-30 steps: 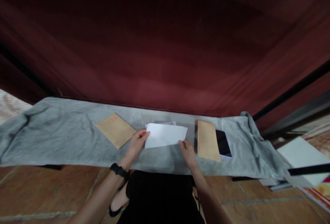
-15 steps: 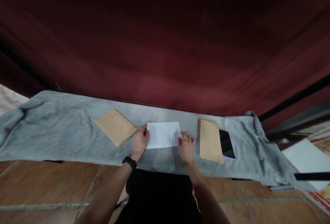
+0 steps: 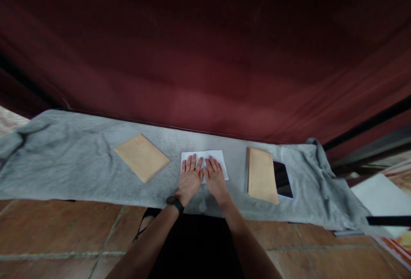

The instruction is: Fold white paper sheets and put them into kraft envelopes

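A white sheet of paper (image 3: 221,157) lies on the grey cloth in front of me, partly covered by both hands. My left hand (image 3: 190,176) rests palm down on its left half, fingers spread. Beside it, my right hand (image 3: 214,177) is laid flat on the right half, with the thumbs close together. Whether the paper is folded I cannot tell. To the left is a single brown envelope (image 3: 142,157), set at an angle. A stack of brown envelopes (image 3: 262,174) lies to the right.
A dark-screened phone (image 3: 283,179) sits partly under the envelope stack's right edge. The grey cloth (image 3: 80,163) covers a long narrow surface, with a dark red curtain (image 3: 205,77) behind it. At far right is a white panel (image 3: 382,197). Tiled floor (image 3: 64,227) shows below.
Both hands have moved inward from the paper's side edges and now lie flat on top of it, side by side. The envelopes and phone have stayed in place.
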Demonstrator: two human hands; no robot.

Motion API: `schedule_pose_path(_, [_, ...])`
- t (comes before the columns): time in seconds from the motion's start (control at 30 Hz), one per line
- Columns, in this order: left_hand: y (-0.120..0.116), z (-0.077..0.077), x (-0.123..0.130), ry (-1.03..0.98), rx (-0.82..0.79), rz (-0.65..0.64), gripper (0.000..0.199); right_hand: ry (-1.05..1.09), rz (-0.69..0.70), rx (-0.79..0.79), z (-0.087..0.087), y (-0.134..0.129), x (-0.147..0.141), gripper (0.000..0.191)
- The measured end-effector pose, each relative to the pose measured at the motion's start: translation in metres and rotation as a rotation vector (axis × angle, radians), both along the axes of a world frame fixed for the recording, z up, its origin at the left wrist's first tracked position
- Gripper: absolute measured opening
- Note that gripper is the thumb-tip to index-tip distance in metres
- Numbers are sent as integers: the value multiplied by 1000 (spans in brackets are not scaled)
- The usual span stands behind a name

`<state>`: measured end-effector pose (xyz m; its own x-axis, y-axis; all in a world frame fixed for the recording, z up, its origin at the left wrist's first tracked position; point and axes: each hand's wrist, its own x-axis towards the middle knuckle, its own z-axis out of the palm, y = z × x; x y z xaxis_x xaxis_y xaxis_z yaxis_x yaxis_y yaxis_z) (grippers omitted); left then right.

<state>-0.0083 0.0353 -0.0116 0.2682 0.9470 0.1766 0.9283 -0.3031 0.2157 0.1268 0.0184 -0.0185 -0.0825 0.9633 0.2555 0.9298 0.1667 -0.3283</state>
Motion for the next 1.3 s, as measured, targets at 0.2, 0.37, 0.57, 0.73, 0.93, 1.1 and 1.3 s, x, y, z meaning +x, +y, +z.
schedule_pose_path(0.2, [8, 2, -9, 2, -12, 69, 56, -104, -57, -43, -1, 2, -4, 47])
schedule_pose_path(0.37, [10, 0, -8, 5, -1, 125, 63, -123, -156, 7, -5, 0, 11, 51])
schedule_pose_path(0.57, [9, 3, -11, 16, -12, 83, 83, -155, -206, 45, -11, -7, 32, 56])
schedule_pose_path(0.73, [7, 6, -11, 56, -38, 72, 83, -120, -263, 102, -14, -9, 30, 54])
schedule_pose_path(0.93, [6, 5, -8, 90, -43, 86, 72, -45, -58, 84, -10, 7, -2, 50])
schedule_pose_path(1.1, [7, -2, -7, 96, -27, 66, 57, -104, 106, -24, -8, 18, -20, 48])
schedule_pose_path(1.3, [8, -4, -6, 102, -4, -11, 62, -131, 9, -34, -9, 20, -7, 49])
